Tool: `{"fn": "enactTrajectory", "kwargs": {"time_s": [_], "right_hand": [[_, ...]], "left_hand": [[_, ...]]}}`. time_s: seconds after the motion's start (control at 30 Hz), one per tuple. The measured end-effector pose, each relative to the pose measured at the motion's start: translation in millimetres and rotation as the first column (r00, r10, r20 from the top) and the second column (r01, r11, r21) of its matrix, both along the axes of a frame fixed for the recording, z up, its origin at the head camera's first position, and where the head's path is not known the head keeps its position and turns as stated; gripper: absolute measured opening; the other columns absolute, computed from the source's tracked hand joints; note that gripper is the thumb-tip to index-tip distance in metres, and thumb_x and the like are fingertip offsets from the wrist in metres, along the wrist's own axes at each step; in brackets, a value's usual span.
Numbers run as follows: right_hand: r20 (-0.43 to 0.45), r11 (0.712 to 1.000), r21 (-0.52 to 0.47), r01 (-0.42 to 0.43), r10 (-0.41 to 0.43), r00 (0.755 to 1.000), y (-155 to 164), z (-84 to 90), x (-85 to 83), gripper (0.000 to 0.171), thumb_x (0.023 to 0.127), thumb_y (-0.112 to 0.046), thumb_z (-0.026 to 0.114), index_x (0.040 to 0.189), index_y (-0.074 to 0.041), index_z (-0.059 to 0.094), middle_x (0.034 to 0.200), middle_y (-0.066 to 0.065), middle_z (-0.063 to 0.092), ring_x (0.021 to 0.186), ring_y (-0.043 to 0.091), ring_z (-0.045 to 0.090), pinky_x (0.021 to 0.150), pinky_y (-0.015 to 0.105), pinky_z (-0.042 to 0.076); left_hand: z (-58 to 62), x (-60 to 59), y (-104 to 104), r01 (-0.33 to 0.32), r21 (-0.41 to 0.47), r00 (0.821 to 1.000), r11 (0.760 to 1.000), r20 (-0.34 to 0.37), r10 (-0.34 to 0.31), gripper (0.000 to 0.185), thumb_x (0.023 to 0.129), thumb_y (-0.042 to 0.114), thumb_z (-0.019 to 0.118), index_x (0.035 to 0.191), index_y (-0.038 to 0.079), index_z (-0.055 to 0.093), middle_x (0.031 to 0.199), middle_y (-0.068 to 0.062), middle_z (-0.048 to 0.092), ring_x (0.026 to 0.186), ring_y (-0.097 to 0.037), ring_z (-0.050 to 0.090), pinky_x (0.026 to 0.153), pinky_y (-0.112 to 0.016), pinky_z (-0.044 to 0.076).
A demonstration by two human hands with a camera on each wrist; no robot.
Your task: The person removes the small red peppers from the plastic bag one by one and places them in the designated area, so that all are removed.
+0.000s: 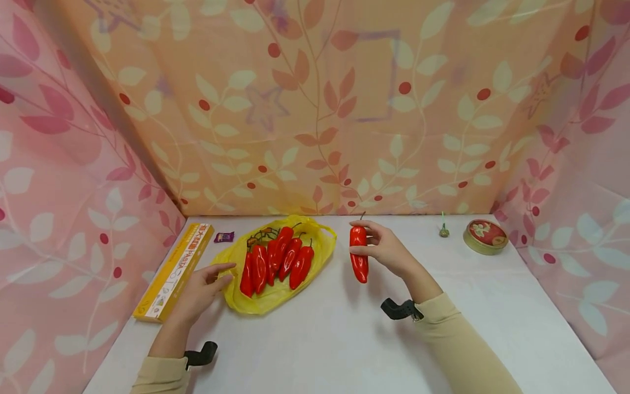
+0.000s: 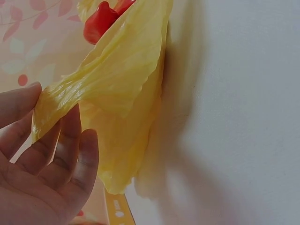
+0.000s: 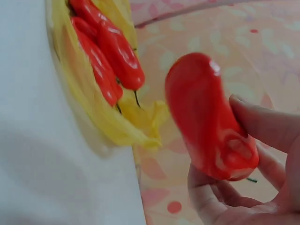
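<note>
While lifted, pepper (image 1: 359, 253) seemingly inside grip (image 1: 383, 249).

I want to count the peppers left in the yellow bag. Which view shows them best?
The head view: the red peppers lie in full sight on the open yellow bag. The right wrist view catches only a few at the frame's top; the left wrist view shows mostly bag and one red tip.
</note>
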State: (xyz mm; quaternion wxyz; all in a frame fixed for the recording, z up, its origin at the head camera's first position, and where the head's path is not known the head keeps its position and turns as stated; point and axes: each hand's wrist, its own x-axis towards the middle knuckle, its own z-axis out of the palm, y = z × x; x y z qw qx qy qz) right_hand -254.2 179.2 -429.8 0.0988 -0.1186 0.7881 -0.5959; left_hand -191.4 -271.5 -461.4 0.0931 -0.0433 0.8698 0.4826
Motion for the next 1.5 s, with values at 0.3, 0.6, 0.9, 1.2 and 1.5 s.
{"fn": "enactTrajectory", "kwargs": {"time_s": [0.3, 0.6, 0.9, 1.2, 1.5], "right_hand": [[0.007, 0.994, 0.097, 0.052, -0.053, 0.999, 43.5, 2.5, 12.6, 0.066, 0.089, -0.034, 0.078, 0.148, -0.027, 0.051, 0.145, 0.019, 0.049, 0.111, 0.035, 0.065, 0.08, 0.042, 0.061], [0.009, 0.986, 0.158, 0.045, -0.047, 0.999, 81.0, 3.4, 25.0, 0.066, 0.091, -0.037, 0.075, 0.15, -0.025, 0.048, 0.143, 0.022, 0.047, 0.107, 0.031, 0.07, 0.082, 0.042, 0.061], [-0.013, 0.961, 0.266, 0.072, -0.071, 0.997, 126.8, 0.3, 37.4, 0.075, 0.089, -0.035, 0.077, 0.155, -0.025, 0.042, 0.141, 0.025, 0.05, 0.111, 0.033, 0.067, 0.081, 0.04, 0.061], [-0.013, 0.925, 0.358, 0.126, -0.13, 0.991, 165.1, -7.9, 44.3, 0.074, 0.092, -0.042, 0.073, 0.156, -0.024, 0.039, 0.146, 0.031, 0.047, 0.114, 0.039, 0.064, 0.079, 0.039, 0.061], [-0.021, 0.898, 0.417, 0.144, -0.149, 0.989, 191.3, -16.3, 53.7, 0.076, 0.094, -0.043, 0.069, 0.158, -0.021, 0.035, 0.146, 0.032, 0.045, 0.123, 0.049, 0.054, 0.08, 0.04, 0.061]], "left_hand": [[2.7, 0.4, 3.9, 0.0, 0.0, 1.0, 1.0, -0.01, 0.0, 0.045, 0.1, 0.039, 0.061, 0.142, 0.022, 0.059, 0.158, -0.016, 0.04, 0.142, -0.04, 0.036, 0.112, -0.057, 0.039], [3.4, 4.6, 0.0, -0.015, -0.005, 1.0, 1.0, -0.011, 0.015, 0.045, 0.101, 0.038, 0.06, 0.144, 0.022, 0.057, 0.16, -0.016, 0.037, 0.147, -0.041, 0.03, 0.114, -0.058, 0.035], [4.0, 3.5, 0.3, -0.022, 0.012, 1.0, 1.0, -0.007, 0.022, 0.049, 0.098, 0.043, 0.064, 0.142, 0.022, 0.059, 0.16, -0.016, 0.036, 0.147, -0.041, 0.029, 0.115, -0.06, 0.033], [5.0, 3.0, 1.7, -0.034, 0.031, 0.999, 0.999, -0.013, 0.034, 0.049, 0.097, 0.04, 0.067, 0.141, 0.021, 0.06, 0.161, -0.015, 0.035, 0.148, -0.04, 0.029, 0.115, -0.058, 0.034], [5.2, 4.3, 3.4, -0.036, 0.009, 0.999, 0.999, -0.028, 0.037, 0.049, 0.097, 0.044, 0.066, 0.141, 0.023, 0.061, 0.156, -0.013, 0.043, 0.135, -0.033, 0.04, 0.11, -0.051, 0.042]]}}
